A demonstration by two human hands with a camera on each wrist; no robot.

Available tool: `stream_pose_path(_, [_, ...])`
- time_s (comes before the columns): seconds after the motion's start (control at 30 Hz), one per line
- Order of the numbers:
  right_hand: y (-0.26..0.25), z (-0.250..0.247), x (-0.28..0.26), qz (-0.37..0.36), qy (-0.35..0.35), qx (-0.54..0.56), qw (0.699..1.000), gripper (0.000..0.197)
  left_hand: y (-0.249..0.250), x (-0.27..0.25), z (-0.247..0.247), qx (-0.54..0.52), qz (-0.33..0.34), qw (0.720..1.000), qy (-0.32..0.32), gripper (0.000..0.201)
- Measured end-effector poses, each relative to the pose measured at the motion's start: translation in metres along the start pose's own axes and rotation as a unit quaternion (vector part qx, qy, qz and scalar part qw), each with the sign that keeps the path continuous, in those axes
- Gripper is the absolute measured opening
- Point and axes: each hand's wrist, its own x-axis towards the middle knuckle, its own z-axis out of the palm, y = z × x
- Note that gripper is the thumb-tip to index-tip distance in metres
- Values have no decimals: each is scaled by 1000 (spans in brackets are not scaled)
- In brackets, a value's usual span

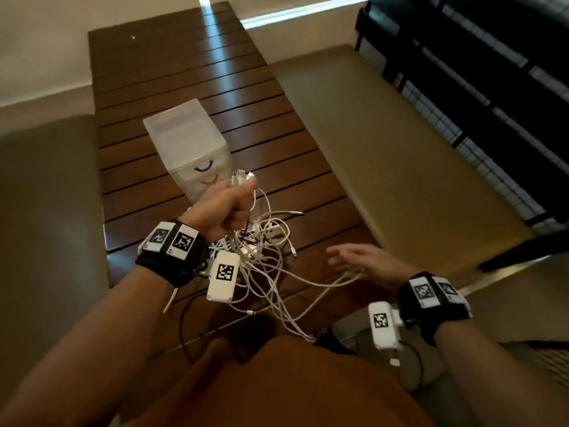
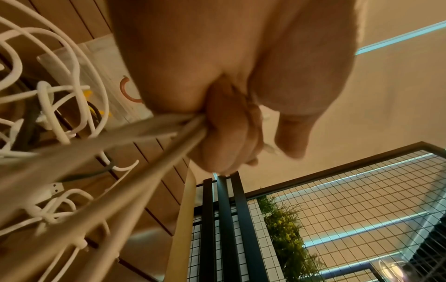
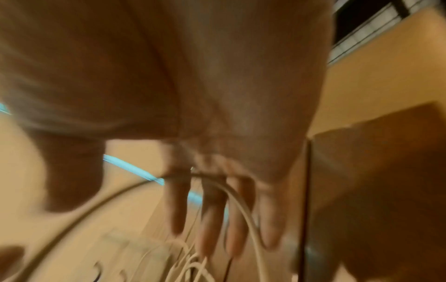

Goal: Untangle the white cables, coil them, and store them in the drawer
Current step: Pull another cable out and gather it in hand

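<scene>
Blurred close view. Right hand (image 3: pixel 217 133) fills the top, palm toward the camera, fingers (image 3: pixel 210 219) straight and spread toward 6 o'clock, thumb at 8 o'clock. A white cable (image 3: pixel 243 208) runs across the finger bases and down between the fingers. More white cable loops (image 3: pixel 190 267) at 6 o'clock. Brown surface (image 3: pixel 374 181) at 3 o'clock.

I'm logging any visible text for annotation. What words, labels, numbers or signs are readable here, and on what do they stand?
No readable words or numbers anywhere.
Black-and-white square code markers on the white wrist-worn boxes and black wristbands: patterns only, no text.
Translucent plastic drawer unit: curved purple and orange handles, no lettering.
Tangled white cables: no print legible.
</scene>
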Motion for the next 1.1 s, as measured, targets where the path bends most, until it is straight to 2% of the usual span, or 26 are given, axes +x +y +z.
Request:
stream_pose_path(0.03, [-13, 11, 8, -16, 36, -30, 999, 29, -1, -2, -1, 18, -6, 1000, -20, 17])
stream_pose_path(0.07, [-24, 23, 20, -19, 54, -112, 992, 29, -3, -3, -3, 28, -12, 999, -29, 17])
stream_pose_path(0.13, [-38, 49, 48, -10, 37, -253, 967, 32, -5, -6, -5, 34, -18, 999, -29, 19])
stream_pose_path(0.17, [-41, 62, 61, -1, 32, -290, 957, 32, -6, -8, -5, 35, -15, 999, -25, 18])
stream_pose_path(0.3, [-48, 93, 97, 20, 75, -304, 950, 48, -10, -19, -3, 35, 1, 999, 3, 6])
stream_pose_path(0.37, [-45, 93, 102, -4, 99, -260, 960, 45, -14, -23, -5, 37, 3, 999, 4, 12])
stream_pose_path(0.5, [-33, 68, 74, -35, 134, -135, 981, 26, -20, -23, -2, 37, -3, 999, -13, 14])
stream_pose_path(0.57, [-21, 49, 57, -45, 187, -67, 979, 21, -20, -21, 5, 33, -2, 999, -21, 15])
stream_pose_path(0.63, [-2, 29, 41, -48, 274, -27, 960, 21, -17, -19, 19, 30, -2, 999, -42, 16])
stream_pose_path(0.73, [35, 8, 12, -17, 403, 77, 912, 17, -11, -17, 49, 46, -9, 993, -104, 18])
stream_pose_path(0.87, [92, 3, -36, -3, 503, 215, 837, 17, -4, -11, 88, 87, -26, 970, -224, 23])
stream_pose_path(0.93, [120, 8, -55, 10, 537, 249, 806, 18, -4, -8, 105, 112, -37, 954, -276, 23])
stream_pose_path(1.0, [141, 13, -66, 34, 552, 262, 791, 24, -6, -5, 123, 132, -45, 939, -314, 20])
stream_pose_path(1.07, [159, 18, -70, 67, 530, 292, 793, 30, -13, -3, 140, 147, -54, 933, -325, 19])
stream_pose_path(1.1, [164, 19, -71, 94, 506, 297, 804, 34, -17, -2, 149, 152, -59, 932, -322, 19])
